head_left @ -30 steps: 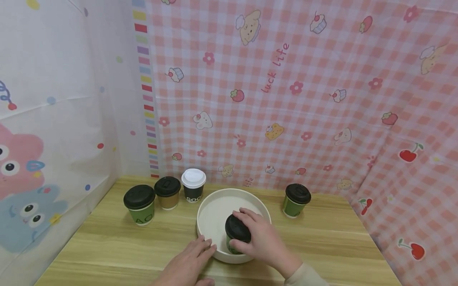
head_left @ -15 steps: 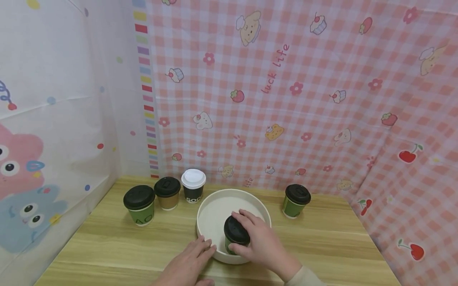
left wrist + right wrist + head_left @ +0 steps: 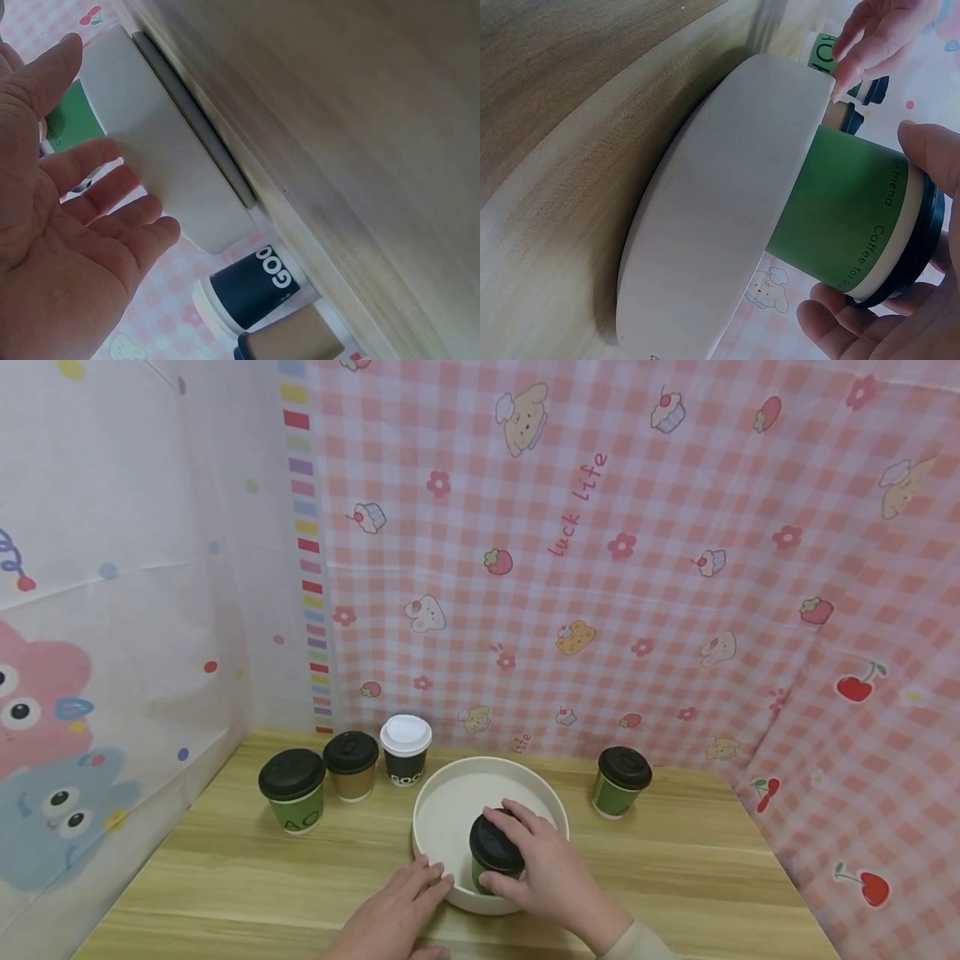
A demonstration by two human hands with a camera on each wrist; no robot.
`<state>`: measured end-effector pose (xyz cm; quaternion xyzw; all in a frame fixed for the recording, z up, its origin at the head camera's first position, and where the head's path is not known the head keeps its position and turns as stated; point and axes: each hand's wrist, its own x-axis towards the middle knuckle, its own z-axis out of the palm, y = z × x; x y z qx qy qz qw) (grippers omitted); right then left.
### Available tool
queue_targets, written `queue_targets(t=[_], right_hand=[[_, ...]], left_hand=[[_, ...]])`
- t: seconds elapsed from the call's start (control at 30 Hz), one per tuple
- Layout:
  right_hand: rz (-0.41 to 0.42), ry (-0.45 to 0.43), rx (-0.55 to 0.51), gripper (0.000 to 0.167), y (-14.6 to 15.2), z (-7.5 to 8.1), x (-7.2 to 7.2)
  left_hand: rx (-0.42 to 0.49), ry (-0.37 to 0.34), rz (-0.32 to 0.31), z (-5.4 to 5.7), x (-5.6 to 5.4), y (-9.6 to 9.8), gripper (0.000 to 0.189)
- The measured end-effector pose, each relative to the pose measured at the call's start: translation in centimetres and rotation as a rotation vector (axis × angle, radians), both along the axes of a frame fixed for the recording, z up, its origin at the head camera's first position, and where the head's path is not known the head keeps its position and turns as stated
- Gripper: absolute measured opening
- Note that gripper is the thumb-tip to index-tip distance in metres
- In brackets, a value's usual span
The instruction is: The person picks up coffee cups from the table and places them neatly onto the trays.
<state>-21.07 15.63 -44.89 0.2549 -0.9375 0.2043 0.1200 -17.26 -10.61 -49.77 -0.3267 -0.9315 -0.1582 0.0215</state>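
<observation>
Wood-grain table point(image 3: 697, 885) beneath round cream tray point(image 3: 450, 814) and four lidded cups point(image 3: 294, 789).

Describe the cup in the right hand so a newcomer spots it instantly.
On the wood-grain table, find the round cream bowl near the middle. Inside its near right part is a green cup with a black lid, gripped by the right hand. It alone is in the bowl; the far-left green cup and the far-right green cup stand directly on the table.
</observation>
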Motion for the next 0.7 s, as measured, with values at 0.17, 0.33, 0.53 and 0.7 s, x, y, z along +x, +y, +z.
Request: queue_targets(t=[0.17,0.33,0.53,0.7], right_hand=[[0.000,-0.017,-0.014,0.076,-0.03,0.00,0.04],[0.002,-0.011,-0.018,0.075,-0.06,-0.03,0.06],[-0.003,-0.004,-0.017,0.076,-0.05,-0.06,0.11],[-0.002,-0.002,-0.015,0.076,0.04,-0.01,0.14]], left_hand=[[0.000,-0.014,0.001,-0.04,-0.03,0.00,0.079],[-0.005,-0.016,0.001,-0.05,-0.04,0.02,0.079],[-0.010,-0.017,0.001,-0.05,-0.09,0.08,0.079],[-0.011,-0.031,0.001,0.01,-0.06,0.10,0.080]])
